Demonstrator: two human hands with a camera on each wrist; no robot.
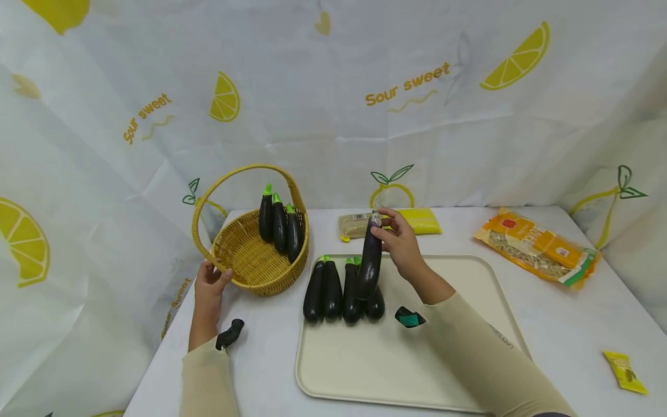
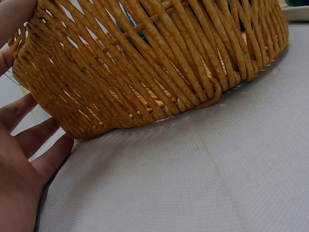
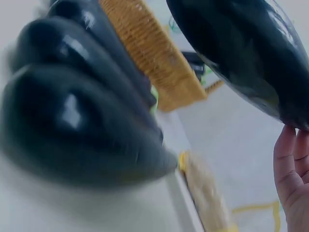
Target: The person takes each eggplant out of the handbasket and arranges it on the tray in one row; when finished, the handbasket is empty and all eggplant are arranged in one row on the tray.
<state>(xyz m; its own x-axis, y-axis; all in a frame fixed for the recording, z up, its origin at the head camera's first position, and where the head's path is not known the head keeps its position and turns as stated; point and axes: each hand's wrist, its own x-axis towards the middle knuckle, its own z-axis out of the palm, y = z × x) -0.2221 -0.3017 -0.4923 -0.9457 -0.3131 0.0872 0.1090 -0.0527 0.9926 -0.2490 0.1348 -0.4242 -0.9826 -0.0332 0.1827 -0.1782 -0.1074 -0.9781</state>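
Observation:
The right hand [image 1: 403,246] pinches an eggplant [image 1: 369,263] by its stem end and holds it upright above the tray [image 1: 365,370]. Under and beside it several eggplants [image 1: 332,292] lie side by side on the tray, stems toward the back. At the left, a wicker basket [image 1: 271,285] with a tall handle has three green-stemmed eggplants [image 1: 279,226] in its right part. The left hand [image 1: 211,289] grips the basket's rim at its near left side. In the left wrist view, fingers of the left hand [image 2: 24,154] rest against the woven wall [image 2: 145,63].
Behind the tray lies a clear and yellow packet [image 1: 424,221]. An orange bag [image 1: 542,246] is at the back right, and a small yellow packet [image 1: 625,372] near the right edge. A printed white curtain [image 1: 323,116] stands behind the table.

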